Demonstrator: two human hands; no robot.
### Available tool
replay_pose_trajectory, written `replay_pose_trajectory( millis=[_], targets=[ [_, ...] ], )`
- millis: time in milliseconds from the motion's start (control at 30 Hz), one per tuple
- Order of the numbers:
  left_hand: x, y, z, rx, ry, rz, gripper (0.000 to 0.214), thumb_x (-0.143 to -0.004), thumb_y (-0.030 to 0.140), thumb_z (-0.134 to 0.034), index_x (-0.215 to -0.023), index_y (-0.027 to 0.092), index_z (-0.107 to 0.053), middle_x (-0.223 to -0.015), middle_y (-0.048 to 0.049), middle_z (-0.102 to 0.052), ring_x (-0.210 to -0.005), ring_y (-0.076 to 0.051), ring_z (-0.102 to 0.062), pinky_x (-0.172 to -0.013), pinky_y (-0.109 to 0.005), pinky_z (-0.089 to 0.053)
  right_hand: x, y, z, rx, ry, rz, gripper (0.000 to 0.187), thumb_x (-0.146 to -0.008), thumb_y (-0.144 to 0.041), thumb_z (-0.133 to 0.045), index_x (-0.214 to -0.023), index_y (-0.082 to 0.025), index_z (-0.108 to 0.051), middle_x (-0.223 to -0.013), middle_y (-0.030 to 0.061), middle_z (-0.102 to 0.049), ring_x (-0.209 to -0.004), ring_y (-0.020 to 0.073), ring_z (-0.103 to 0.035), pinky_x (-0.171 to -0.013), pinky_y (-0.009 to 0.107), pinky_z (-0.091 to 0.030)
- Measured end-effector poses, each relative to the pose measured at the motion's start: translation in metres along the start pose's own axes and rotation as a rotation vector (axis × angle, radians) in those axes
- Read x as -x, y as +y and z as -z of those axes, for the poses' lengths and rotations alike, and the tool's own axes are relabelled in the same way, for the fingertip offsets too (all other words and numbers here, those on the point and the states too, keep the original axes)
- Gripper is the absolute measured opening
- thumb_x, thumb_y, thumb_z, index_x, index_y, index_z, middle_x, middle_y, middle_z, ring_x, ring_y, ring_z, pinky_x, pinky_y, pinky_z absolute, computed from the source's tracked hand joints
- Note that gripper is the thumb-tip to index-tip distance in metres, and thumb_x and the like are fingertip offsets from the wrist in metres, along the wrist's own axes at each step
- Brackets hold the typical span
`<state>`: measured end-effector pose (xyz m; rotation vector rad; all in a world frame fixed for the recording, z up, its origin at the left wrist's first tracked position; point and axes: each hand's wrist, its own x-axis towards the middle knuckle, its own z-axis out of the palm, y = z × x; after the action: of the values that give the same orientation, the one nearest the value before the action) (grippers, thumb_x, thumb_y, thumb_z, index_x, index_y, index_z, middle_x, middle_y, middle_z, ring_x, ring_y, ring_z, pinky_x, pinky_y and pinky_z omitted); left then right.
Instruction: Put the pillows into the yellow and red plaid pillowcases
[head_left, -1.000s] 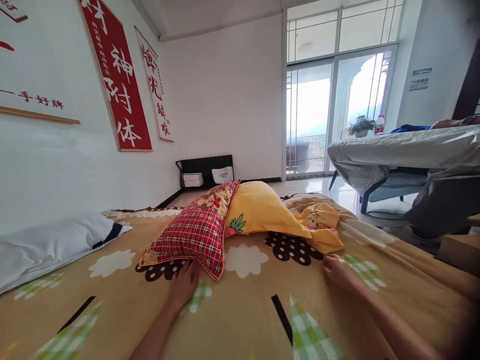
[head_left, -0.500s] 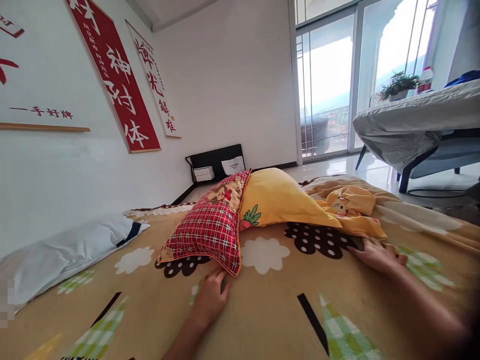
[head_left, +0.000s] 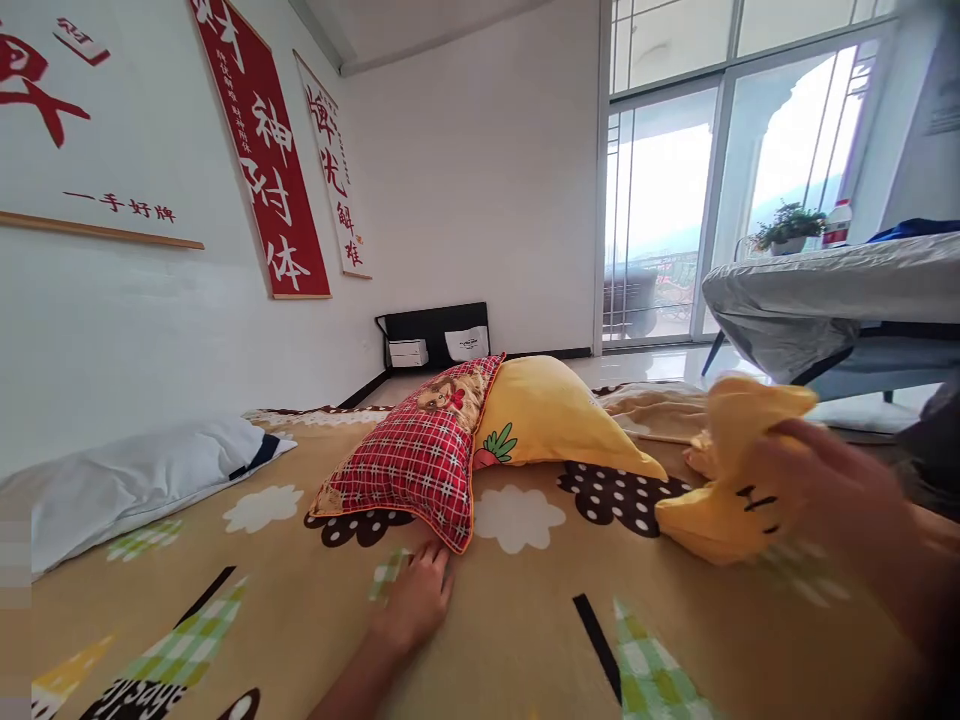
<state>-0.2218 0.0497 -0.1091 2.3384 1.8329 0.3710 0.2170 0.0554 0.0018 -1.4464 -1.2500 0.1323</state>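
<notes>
My left hand (head_left: 415, 603) lies flat on the tan patterned blanket (head_left: 525, 640), fingers out, just below the corner of a red plaid pillow (head_left: 411, 465). A yellow pillow (head_left: 547, 420) with a carrot print leans against the plaid one. My right hand (head_left: 817, 485) is closed on a yellow cloth (head_left: 724, 480) with a cartoon face, lifted off the blanket at the right.
A white pillow (head_left: 127, 485) lies at the left by the wall. Red and white banners (head_left: 262, 160) hang on that wall. A covered table (head_left: 832, 290) with a plant stands at the right, before glass doors (head_left: 675, 200). A black board (head_left: 435, 335) leans at the far wall.
My right hand has taken hold of the yellow cloth and raised it off the blanket toward the right. The left hand stays under the plaid pillow's corner.
</notes>
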Motion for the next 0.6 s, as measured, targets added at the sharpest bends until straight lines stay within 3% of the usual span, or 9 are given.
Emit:
replay_pose_trajectory(
  millis=[100,200,267,333,367,433,533,600],
  targets=[
    [0.015,0.024,0.009,0.239,-0.037,-0.097,0.050,-0.085,0.034,-0.049,-0.132,0.015,-0.051,-0.138,-0.0153,-0.050,-0.129,-0.029,-0.043,-0.109,-0.046,-0.029,0.055,-0.051,-0.050,-0.247,-0.378,0.151,0.060,-0.072,-0.059,-0.060,-0.111,-0.012,-0.061,-0.099,0.0134,-0.068,-0.089,0.0287,-0.063,-0.078,0.038,-0.051],
    [0.033,0.046,0.010,0.581,0.001,-0.256,0.072,-0.076,0.041,-0.065,-0.139,0.018,-0.041,-0.144,-0.0145,-0.042,-0.133,-0.029,-0.038,-0.111,-0.045,-0.029,0.117,-0.097,-0.093,-0.338,-0.664,0.363,0.059,-0.075,-0.051,-0.058,-0.122,-0.015,-0.057,-0.129,0.0154,-0.056,-0.120,0.0322,-0.049,-0.100,0.044,-0.041],
    [0.040,0.053,0.003,0.833,0.063,-0.255,0.070,-0.071,0.040,-0.070,-0.134,0.019,-0.047,-0.139,-0.0142,-0.049,-0.127,-0.030,-0.045,-0.107,-0.045,-0.036,0.150,-0.125,-0.103,-0.212,-1.002,0.504,0.059,-0.073,-0.043,-0.064,-0.126,-0.017,-0.055,-0.139,0.0143,-0.047,-0.129,0.0310,-0.041,-0.106,0.044,-0.035],
    [0.040,0.049,-0.005,1.070,0.169,-0.151,0.055,-0.070,0.042,-0.070,-0.118,0.017,-0.060,-0.120,-0.0138,-0.063,-0.112,-0.030,-0.057,-0.097,-0.043,-0.045,0.170,-0.144,-0.100,-0.080,-1.222,0.631,0.056,-0.075,-0.031,-0.061,-0.129,-0.019,-0.053,-0.146,0.0119,-0.040,-0.133,0.0281,-0.036,-0.110,0.042,-0.030],
    [0.038,0.045,-0.008,1.167,0.231,-0.082,0.049,-0.068,0.043,-0.071,-0.108,0.016,-0.065,-0.110,-0.0132,-0.068,-0.105,-0.030,-0.061,-0.093,-0.042,-0.048,0.175,-0.147,-0.098,-0.015,-1.263,0.684,0.057,-0.076,-0.024,-0.058,-0.132,-0.021,-0.050,-0.149,0.0102,-0.036,-0.136,0.0268,-0.033,-0.111,0.042,-0.027],
    [0.031,0.031,-0.007,1.341,0.364,0.064,0.045,-0.063,0.043,-0.075,-0.098,0.015,-0.067,-0.101,-0.0119,-0.071,-0.097,-0.030,-0.064,-0.086,-0.040,-0.051,0.177,-0.137,-0.097,0.115,-1.222,0.739,0.063,-0.078,-0.015,-0.050,-0.140,-0.024,-0.042,-0.152,0.0076,-0.028,-0.139,0.0250,-0.025,-0.113,0.045,-0.021],
    [0.017,0.008,0.002,1.621,0.486,0.276,0.047,-0.068,0.036,-0.074,-0.109,0.017,-0.062,-0.111,-0.0100,-0.068,-0.103,-0.028,-0.063,-0.083,-0.035,-0.053,0.165,-0.088,-0.108,0.297,-1.017,0.709,0.062,-0.081,-0.013,-0.042,-0.142,-0.026,-0.039,-0.152,0.0087,-0.029,-0.140,0.0264,-0.024,-0.111,0.051,-0.021],
    [0.009,-0.007,0.006,1.727,0.472,0.406,0.043,-0.076,0.033,-0.066,-0.115,0.016,-0.058,-0.112,-0.0102,-0.068,-0.102,-0.025,-0.065,-0.082,-0.034,-0.054,0.151,-0.048,-0.117,0.392,-0.862,0.640,0.067,-0.077,-0.015,-0.048,-0.142,-0.027,-0.039,-0.151,0.0091,-0.031,-0.138,0.0286,-0.027,-0.110,0.052,-0.023]
  ],
)
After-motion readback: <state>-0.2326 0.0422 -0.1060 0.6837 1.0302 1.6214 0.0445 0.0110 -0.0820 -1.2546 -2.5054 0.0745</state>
